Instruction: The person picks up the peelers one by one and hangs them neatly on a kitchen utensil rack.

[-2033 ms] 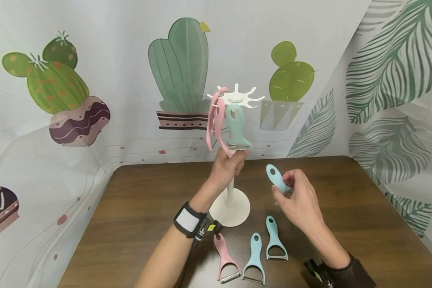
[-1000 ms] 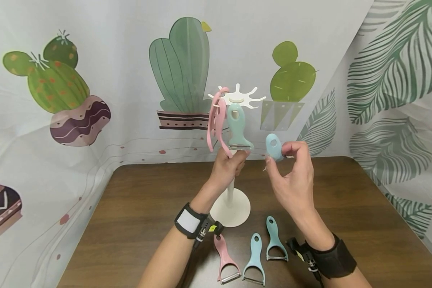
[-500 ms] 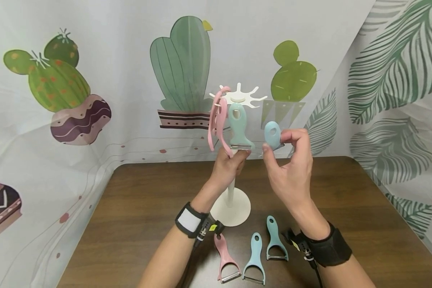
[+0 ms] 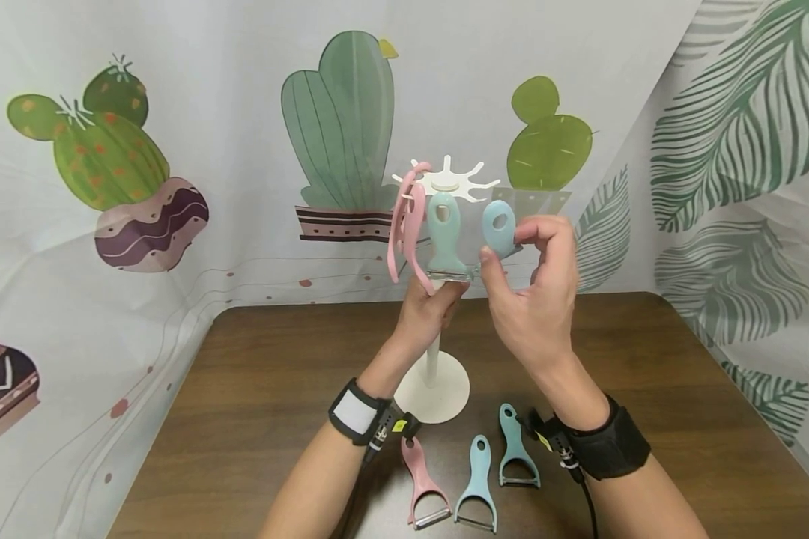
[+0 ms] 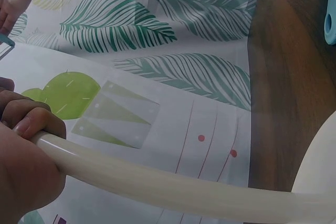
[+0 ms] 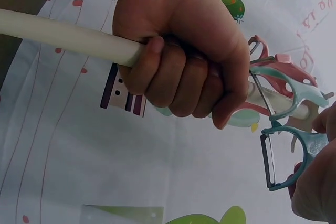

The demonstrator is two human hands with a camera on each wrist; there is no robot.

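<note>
My left hand [image 4: 426, 311] grips the upper pole of a white stand [image 4: 431, 340]; in the left wrist view its fingers wrap round the pole [image 5: 131, 179]. My right hand [image 4: 542, 299] pinches a light blue peeler [image 4: 499, 217] between thumb and fingers, its holed handle end up, just right of a hanging mint green peeler [image 4: 445, 232]. Pink peelers [image 4: 414, 224] hang from the left of the stand's spoked top [image 4: 455, 182]. Seen from the right wrist, the light blue peeler's blade frame [image 6: 286, 184] is close beside the mint green one [image 6: 294, 90].
On the brown table [image 4: 297, 374] in front of the stand's round base [image 4: 438, 397] lie a pink peeler [image 4: 416, 471], a light blue peeler [image 4: 479, 464] and a teal peeler [image 4: 510, 434]. A printed cloth [image 4: 229, 150] hangs behind the table.
My right hand has lifted the light blue peeler up and slightly left, toward the stand's spoked top, and turned it more upright. My left hand has kept its grip on the pole.
</note>
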